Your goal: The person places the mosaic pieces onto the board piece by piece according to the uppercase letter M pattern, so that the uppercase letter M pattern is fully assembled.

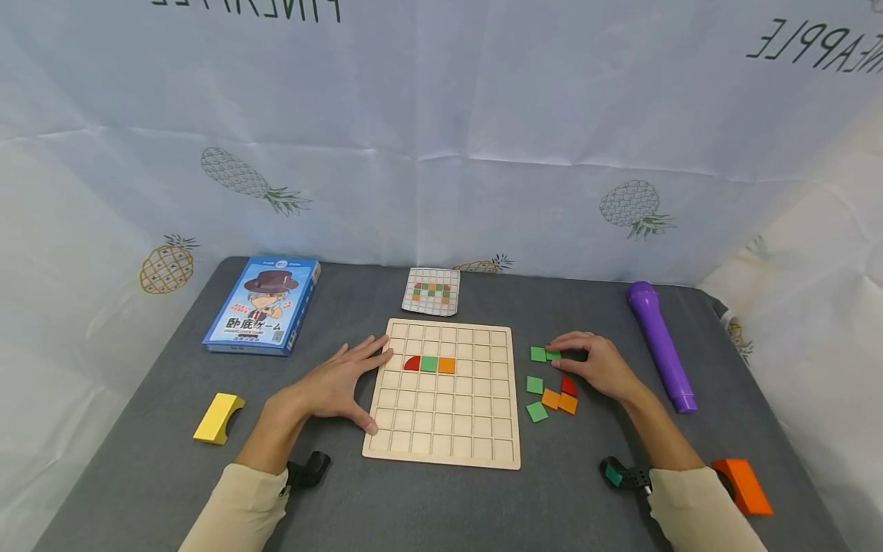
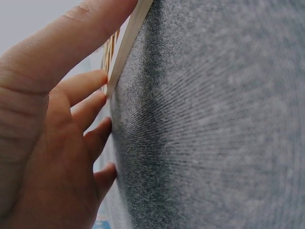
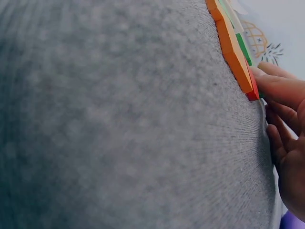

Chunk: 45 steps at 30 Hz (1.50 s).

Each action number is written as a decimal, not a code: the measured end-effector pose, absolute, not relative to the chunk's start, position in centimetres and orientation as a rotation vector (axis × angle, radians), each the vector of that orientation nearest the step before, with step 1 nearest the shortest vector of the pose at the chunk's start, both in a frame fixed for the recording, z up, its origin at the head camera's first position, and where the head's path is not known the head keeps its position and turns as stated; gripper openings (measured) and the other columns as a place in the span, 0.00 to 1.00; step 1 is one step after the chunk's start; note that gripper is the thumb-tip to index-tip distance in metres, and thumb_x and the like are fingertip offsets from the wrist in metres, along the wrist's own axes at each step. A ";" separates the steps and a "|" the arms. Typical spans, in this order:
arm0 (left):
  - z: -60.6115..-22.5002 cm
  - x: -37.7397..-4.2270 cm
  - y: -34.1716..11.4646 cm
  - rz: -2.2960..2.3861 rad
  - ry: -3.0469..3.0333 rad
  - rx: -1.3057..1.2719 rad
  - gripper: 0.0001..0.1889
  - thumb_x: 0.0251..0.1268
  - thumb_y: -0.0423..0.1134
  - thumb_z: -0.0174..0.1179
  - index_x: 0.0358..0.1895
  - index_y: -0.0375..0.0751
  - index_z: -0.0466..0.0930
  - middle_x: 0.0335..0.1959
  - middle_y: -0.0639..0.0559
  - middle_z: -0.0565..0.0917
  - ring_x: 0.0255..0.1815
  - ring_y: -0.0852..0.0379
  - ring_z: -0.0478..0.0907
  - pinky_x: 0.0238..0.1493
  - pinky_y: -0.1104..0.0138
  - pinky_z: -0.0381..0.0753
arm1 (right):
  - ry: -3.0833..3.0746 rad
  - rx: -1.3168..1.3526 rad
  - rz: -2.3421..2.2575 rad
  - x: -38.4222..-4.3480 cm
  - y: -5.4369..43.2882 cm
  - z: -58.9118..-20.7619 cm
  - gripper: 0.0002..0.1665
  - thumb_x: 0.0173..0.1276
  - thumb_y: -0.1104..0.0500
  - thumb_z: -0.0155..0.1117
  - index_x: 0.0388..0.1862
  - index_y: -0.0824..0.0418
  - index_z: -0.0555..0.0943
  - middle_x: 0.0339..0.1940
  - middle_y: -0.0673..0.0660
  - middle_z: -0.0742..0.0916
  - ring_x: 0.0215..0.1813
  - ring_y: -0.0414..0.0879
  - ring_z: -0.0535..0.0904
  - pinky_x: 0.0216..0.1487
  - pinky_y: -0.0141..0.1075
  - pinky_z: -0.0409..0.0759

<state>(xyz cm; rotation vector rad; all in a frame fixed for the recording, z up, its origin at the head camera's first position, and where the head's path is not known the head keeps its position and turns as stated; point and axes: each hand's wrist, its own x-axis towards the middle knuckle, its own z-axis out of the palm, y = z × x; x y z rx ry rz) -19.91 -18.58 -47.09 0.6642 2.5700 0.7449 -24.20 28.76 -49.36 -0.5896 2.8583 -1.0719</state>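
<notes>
A wooden grid board (image 1: pixel 441 429) lies in the middle of the table. On it a red quarter-round tile (image 1: pixel 412 363), a green square tile (image 1: pixel 428 364) and an orange square tile (image 1: pixel 446 366) sit in a row. My left hand (image 1: pixel 338 383) spreads along the board's left side, thumb and fingertips at its edge. To the right, my right hand (image 1: pixel 596 364) pinches a green square tile (image 1: pixel 553 355) between thumb and fingers, beside another green tile (image 1: pixel 538 354). Closer to me lie loose green tiles (image 1: pixel 534 385), orange tiles (image 1: pixel 568 403) and a red tile (image 1: pixel 569 386).
Behind the board lies a pattern card (image 1: pixel 429 307). A blue game box (image 1: pixel 262 307) and a yellow arched block (image 1: pixel 218 418) are on the left. To the right are a purple microphone-shaped object (image 1: pixel 661 345) and an orange block (image 1: pixel 743 487). A pineapple-print cloth (image 1: pixel 441 207) hangs behind.
</notes>
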 end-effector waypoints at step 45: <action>-47.0 -19.8 -18.6 0.746 2.569 0.665 0.66 0.35 0.59 0.84 0.82 0.44 0.56 0.87 0.45 0.47 0.87 0.37 0.42 0.83 0.35 0.38 | 2.683 -0.670 -1.212 -23.7 23.1 -47.7 0.12 0.67 0.58 0.73 0.48 0.55 0.91 0.56 0.57 0.90 0.53 0.49 0.86 0.39 0.28 0.83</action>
